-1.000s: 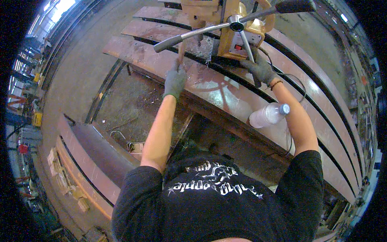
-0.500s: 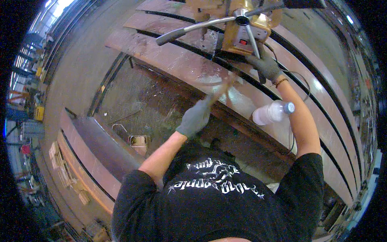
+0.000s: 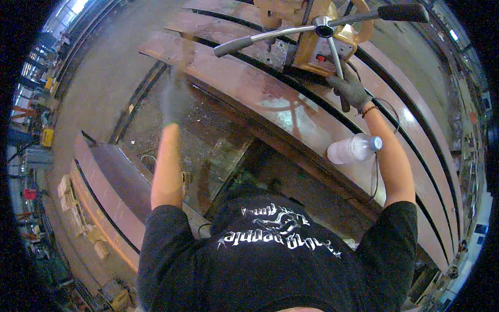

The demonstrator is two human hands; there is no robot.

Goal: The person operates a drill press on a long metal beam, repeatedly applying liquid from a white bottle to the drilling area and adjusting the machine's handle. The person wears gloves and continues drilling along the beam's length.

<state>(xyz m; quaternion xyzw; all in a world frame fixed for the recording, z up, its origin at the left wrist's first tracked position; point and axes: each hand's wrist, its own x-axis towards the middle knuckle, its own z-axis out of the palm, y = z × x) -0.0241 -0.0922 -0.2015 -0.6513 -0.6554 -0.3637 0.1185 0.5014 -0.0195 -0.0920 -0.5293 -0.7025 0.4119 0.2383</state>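
Note:
My left hand (image 3: 175,99), in a grey glove, is smeared by motion over the left end of the nearest steel beam. From it sticks up a brown stick-like tool (image 3: 188,52), too blurred to name closely. My gloved right hand (image 3: 352,89) closes round the downward spoke of the three-armed feed handle (image 3: 323,27). This handle belongs to a yellow magnetic drill (image 3: 316,54) with a red switch, standing on the beams. A plastic bottle (image 3: 351,149) with a blue cap and cloudy whitish contents stands by my right forearm.
Long rust-brown steel beams (image 3: 244,86) run side by side with dark gaps between them. A wet patch shines on the nearest one. A black cable (image 3: 397,117) loops beside the drill. More beams (image 3: 106,177) and wood blocks (image 3: 78,213) lie at the lower left.
My left hand has swung left and away from me along the near beam with the brown tool. My right hand stays at the feed handle, and the whole view has shifted slightly.

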